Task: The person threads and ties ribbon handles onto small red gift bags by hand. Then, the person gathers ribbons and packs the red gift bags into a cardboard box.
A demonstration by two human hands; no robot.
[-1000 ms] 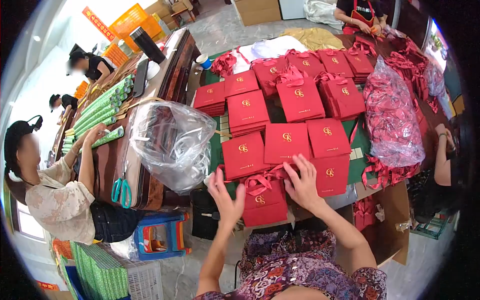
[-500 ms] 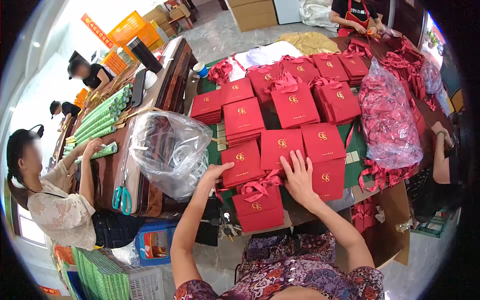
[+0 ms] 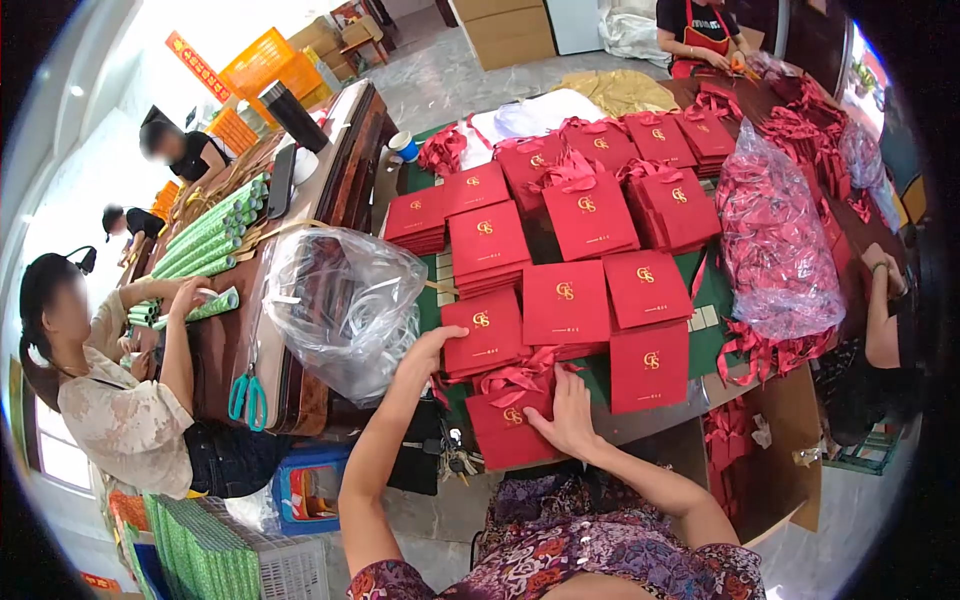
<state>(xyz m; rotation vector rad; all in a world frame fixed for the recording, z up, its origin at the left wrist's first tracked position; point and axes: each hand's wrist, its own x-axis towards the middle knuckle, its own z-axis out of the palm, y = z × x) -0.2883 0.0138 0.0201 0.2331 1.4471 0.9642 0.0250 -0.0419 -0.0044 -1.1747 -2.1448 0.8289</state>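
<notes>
Several stacks of red bags with gold letters cover the green-topped table [image 3: 708,272]. My left hand [image 3: 432,350] rests against the left edge of a stack [image 3: 484,330], its thumb on the top bag and its other fingers partly hidden. Closest to my body lies a red bag stack with ribbons [image 3: 512,430]. My right hand [image 3: 566,414] touches this stack at its right side, fingers apart, thumb over the top bag; whether it grips anything is unclear. Just beyond is another stack [image 3: 565,305], and a single-looking red bag [image 3: 648,368] lies to the right.
A clear plastic bag [image 3: 345,305] and teal scissors [image 3: 248,398] lie at the left. A wrapped bundle of red ribboned items [image 3: 780,235] is at the right. One co-worker [image 3: 130,400] sits left beside green tubes [image 3: 215,225]; others are farther off. An open carton [image 3: 775,440] stands below.
My left hand went from above the near stack to the stack at the left. My right hand moved down and left to the near stack, which has shifted slightly.
</notes>
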